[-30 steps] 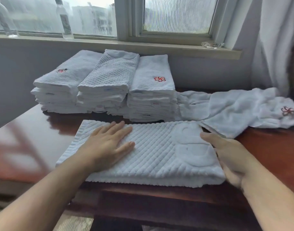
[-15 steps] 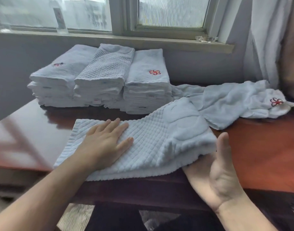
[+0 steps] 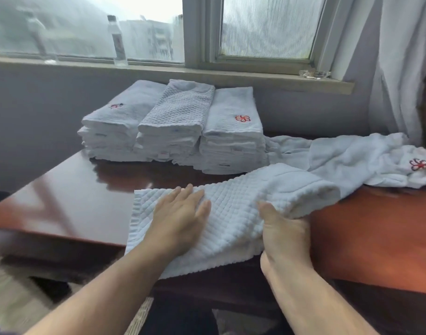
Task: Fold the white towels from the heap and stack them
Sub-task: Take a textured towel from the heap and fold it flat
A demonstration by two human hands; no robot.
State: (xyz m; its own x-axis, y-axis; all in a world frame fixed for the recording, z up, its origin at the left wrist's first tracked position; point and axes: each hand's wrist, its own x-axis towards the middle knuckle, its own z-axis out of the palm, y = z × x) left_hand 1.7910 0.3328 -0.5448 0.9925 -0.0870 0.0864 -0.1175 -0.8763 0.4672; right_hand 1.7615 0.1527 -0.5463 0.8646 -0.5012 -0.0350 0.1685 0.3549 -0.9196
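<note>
While pinned under the left hand [image 3: 180,221], flat with fingers straight and slightly spread, lies as a long folded band on the glossy reddish-brown wooden table [image 3: 74,189], drooping a little past the near edge: a white waffle-weave towel [image 3: 231,228], thick, quilted in small squares, with a smooth raised panel toward its right end. Gripped at that end by the right hand [image 3: 283,235], palm up, thumb on top, fingers hidden under the cloth; arches clear of the wood there in a soft rounded roll.

Behind, by the grey wall: three stacks of folded towels [image 3: 173,131] side by side, the middle topped by the same waffle texture, the outer two by smooth terry with a red flower emblem. Just right of them, touching: the rumpled heap [image 3: 352,158] of white terry, one red emblem showing. On the windowsill [image 3: 207,76]: a clear plastic bottle [image 3: 117,42] and a glass dish [image 3: 314,74].

Against a second ago: no longer flat along its whole length. Right end raised higher than half a second ago and carried leftward. Left hand unmoved on the left half; right hand now beneath the end rather than against its edge.
</note>
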